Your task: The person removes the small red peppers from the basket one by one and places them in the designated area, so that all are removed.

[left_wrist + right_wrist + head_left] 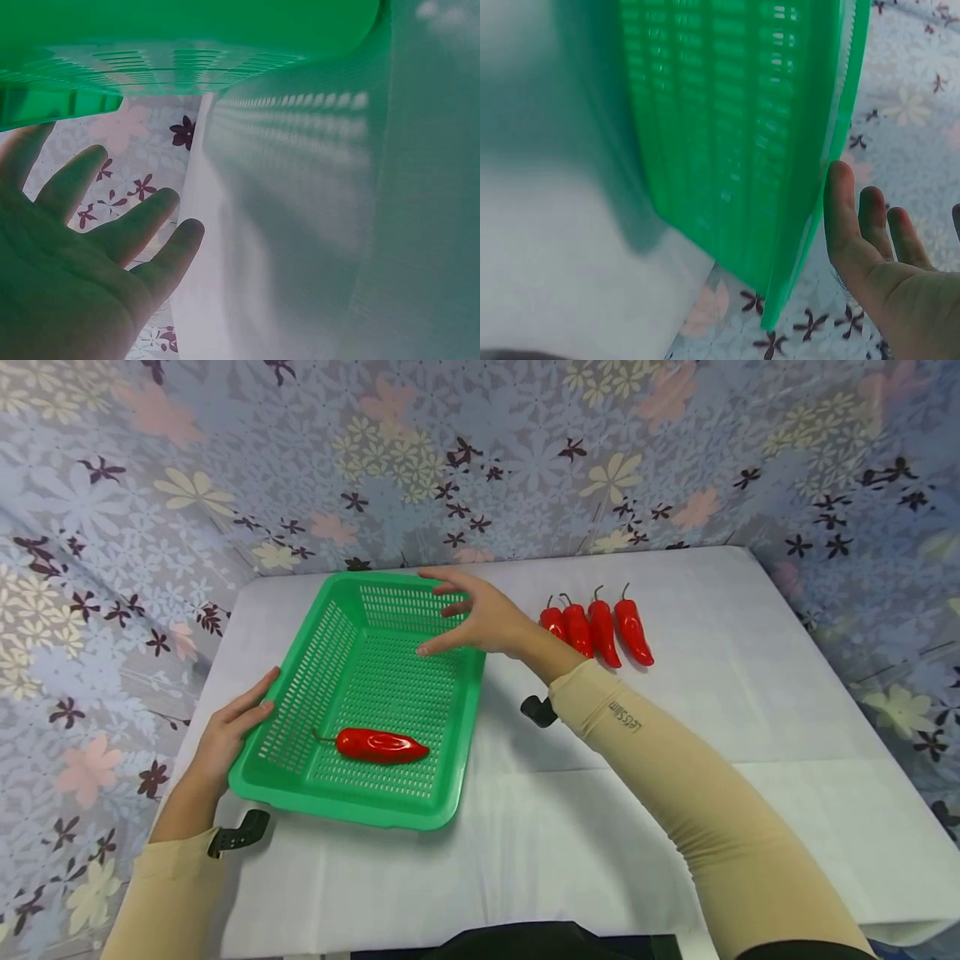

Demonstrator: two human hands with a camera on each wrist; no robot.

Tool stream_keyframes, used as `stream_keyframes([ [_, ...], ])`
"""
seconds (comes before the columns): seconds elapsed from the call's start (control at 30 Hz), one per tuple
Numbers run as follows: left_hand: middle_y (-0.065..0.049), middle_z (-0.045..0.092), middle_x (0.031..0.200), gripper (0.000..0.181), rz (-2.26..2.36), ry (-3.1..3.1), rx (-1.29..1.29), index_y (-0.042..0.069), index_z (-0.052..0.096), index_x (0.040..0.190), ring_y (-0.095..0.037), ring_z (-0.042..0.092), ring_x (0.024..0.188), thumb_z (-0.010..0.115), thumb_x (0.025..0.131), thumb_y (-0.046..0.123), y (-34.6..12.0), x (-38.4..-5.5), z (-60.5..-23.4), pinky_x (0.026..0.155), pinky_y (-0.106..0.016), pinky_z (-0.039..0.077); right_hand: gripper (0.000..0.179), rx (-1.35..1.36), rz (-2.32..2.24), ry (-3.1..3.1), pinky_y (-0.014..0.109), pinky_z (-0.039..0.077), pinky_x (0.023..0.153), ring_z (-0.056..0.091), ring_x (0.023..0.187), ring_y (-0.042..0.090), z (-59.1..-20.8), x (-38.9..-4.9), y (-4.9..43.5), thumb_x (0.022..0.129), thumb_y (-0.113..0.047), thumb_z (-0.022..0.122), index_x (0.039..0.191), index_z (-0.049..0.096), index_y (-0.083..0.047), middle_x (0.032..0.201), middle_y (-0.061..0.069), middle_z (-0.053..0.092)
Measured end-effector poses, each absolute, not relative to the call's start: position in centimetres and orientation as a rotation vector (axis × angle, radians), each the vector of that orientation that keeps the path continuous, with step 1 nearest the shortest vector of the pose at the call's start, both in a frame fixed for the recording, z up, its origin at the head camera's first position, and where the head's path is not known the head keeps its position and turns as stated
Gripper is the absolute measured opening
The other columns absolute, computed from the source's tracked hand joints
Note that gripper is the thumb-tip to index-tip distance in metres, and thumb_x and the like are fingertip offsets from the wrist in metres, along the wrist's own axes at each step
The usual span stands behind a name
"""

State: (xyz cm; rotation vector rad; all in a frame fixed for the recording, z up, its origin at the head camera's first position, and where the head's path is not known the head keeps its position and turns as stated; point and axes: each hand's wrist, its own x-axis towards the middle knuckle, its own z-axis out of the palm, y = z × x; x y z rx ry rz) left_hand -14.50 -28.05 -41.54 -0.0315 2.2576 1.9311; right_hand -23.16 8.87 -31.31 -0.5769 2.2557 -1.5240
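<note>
A green plastic basket (468,760) with slotted walls is on the left part of the table. Inside it, towards the near side, lies one red pepper (381,746) with a thin stem. My left hand (228,735) touches the basket's left rim; in the left wrist view its fingers (142,225) are extended and spread beside the basket. Above the far right part of the basket is my right hand (487,618), thumb and fingers spread, holding nothing. Several more red peppers (632,631) lie in a row right of the basket, partly hidden by my right forearm.
A white cloth (750,710) covers the table. Flowered fabric (510,468) hangs behind it and along both sides. The table's near edge shows at the bottom of the head view, with something black in front of it.
</note>
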Motion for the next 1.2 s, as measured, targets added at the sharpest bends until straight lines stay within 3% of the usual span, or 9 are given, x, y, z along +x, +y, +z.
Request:
stream_keyframes([
  [0.17, 0.018, 0.029, 0.153, 0.052, 1.944, 2.246, -0.026, 0.023, 0.036, 0.146, -0.005, 0.016, 0.146, 0.053, 0.097, 0.026, -28.1, -14.5, -41.5, 0.093, -0.002, 0.034, 0.094, -0.639, -1.468, 2.254, 0.040, 0.050, 0.091, 0.051, 0.125, 0.025, -32.0, -23.0, 7.3, 0.067, -0.022, 0.087, 0.145, 0.036, -0.033, 0.147, 0.004, 0.039],
  [0.4, 0.017, 0.028, 0.154, 0.052, 1.934, 2.247, -0.015, 0.024, 0.035, 0.146, -0.006, 0.016, 0.146, 0.053, 0.097, 0.028, -28.2, -14.6, -41.6, 0.089, -0.003, 0.036, 0.093, -0.671, -1.391, 2.265, 0.039, 0.051, 0.091, 0.054, 0.122, 0.021, -34.4, -23.5, 5.6, 0.060, -0.035, 0.090, 0.138, 0.039, -0.047, 0.143, -0.003, 0.043],
  [0.6, 0.017, 0.028, 0.154, 0.052, 1.923, 2.254, -0.005, 0.025, 0.035, 0.147, -0.006, 0.016, 0.146, 0.052, 0.098, 0.028, -28.4, -14.7, -41.6, 0.088, -0.003, 0.036, 0.094, -0.684, -1.299, 2.264, 0.036, 0.053, 0.087, 0.056, 0.118, 0.021, -35.6, -22.9, 4.2, 0.056, -0.041, 0.090, 0.136, 0.040, -0.049, 0.142, -0.004, 0.044],
  [0.93, 0.015, 0.027, 0.155, 0.053, 1.903, 2.263, 0.009, 0.025, 0.034, 0.147, -0.007, 0.015, 0.146, 0.052, 0.098, 0.029, -28.5, -14.7, -41.5, 0.089, -0.003, 0.036, 0.096, -0.706, -1.132, 2.270, 0.035, 0.053, 0.086, 0.058, 0.118, 0.025, -37.3, -21.5, 2.2, 0.057, -0.038, 0.091, 0.139, 0.040, -0.044, 0.140, 0.000, 0.047],
  [1.2, 0.015, 0.027, 0.154, 0.052, 1.907, 2.266, 0.016, 0.026, 0.035, 0.147, -0.007, 0.017, 0.146, 0.053, 0.097, 0.029, -28.6, -14.7, -41.7, 0.088, -0.003, 0.037, 0.092, -0.776, -0.996, 2.230, 0.033, 0.053, 0.084, 0.059, 0.115, 0.030, -38.5, -20.3, 0.4, 0.060, -0.032, 0.090, 0.140, 0.044, -0.032, 0.138, 0.010, 0.050],
])
